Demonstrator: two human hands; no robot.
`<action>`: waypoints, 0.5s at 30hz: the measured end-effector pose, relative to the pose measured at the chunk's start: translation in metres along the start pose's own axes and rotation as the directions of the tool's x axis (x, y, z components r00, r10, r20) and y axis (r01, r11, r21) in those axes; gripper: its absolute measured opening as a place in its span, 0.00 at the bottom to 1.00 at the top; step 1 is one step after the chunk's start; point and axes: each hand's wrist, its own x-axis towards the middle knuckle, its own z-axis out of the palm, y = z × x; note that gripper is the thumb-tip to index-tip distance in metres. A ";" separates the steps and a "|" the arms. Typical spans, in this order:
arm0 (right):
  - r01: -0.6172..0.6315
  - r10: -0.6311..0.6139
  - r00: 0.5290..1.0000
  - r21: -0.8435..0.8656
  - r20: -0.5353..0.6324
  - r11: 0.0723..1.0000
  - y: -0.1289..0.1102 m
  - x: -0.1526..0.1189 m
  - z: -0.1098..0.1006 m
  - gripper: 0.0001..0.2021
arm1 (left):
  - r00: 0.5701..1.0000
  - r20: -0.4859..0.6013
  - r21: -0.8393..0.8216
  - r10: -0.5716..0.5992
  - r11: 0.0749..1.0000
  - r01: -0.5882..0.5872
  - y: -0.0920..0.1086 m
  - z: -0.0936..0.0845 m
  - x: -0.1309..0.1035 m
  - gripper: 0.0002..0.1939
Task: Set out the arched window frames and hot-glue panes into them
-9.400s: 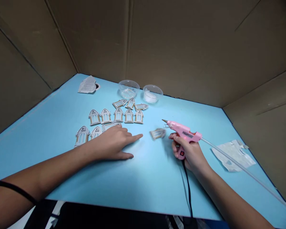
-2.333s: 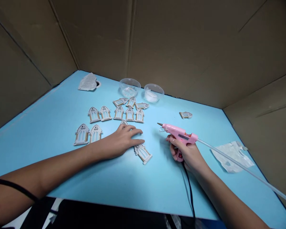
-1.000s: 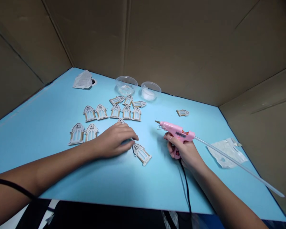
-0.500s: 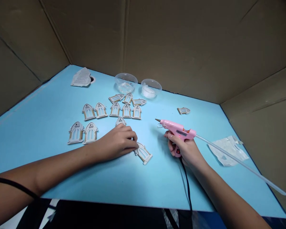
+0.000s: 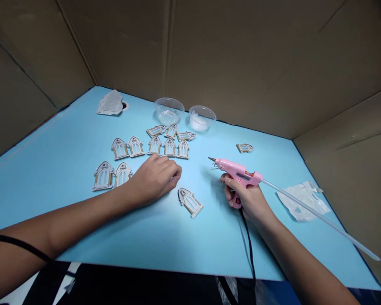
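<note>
My right hand is wrapped round the handle of a pink hot glue gun, its metal nozzle pointing left and a long clear glue stick trailing from the back. My left hand rests above the table with its fingers curled down; whatever lies under or in them is hidden. Just right of it, a small arched window piece in white and tan lies tilted, apart from the fingers. Similar window pieces lie beyond the hand, such as one in a row, and two more stand left, including this arched window.
Two clear plastic bowls stand at the back, one with white material. A single window piece lies far right. Crumpled white packets lie at the right and back left. A black cord hangs from the glue gun. Cardboard walls surround the table.
My left hand has let go of the tilted window piece and moved up and left, over where another window piece showed. My right hand with the glue gun has hardly moved.
</note>
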 end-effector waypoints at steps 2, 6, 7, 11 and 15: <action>0.004 -0.004 1.000 -0.001 0.003 1.000 0.001 0.000 0.000 0.18 | 0.996 -0.017 0.037 -0.085 0.996 0.086 -0.009 -0.004 -0.001 0.15; -0.007 0.007 1.000 -0.005 -0.023 1.000 0.000 -0.001 0.000 0.18 | 0.994 0.034 0.050 -0.106 0.993 0.105 -0.019 -0.006 -0.004 0.18; -0.009 0.009 1.000 -0.007 -0.021 1.000 -0.001 -0.001 0.001 0.18 | 0.994 0.073 0.010 -0.077 0.997 0.077 -0.019 -0.005 -0.004 0.17; -0.019 0.019 1.000 -0.017 -0.010 1.000 -0.005 -0.002 0.001 0.19 | 0.974 0.225 -0.193 0.010 0.981 0.034 -0.010 0.000 -0.006 0.12; -0.027 0.026 1.000 -0.028 -0.017 0.999 -0.008 -0.003 0.002 0.18 | 0.929 0.355 -0.332 0.104 0.943 0.022 -0.002 0.003 -0.009 0.18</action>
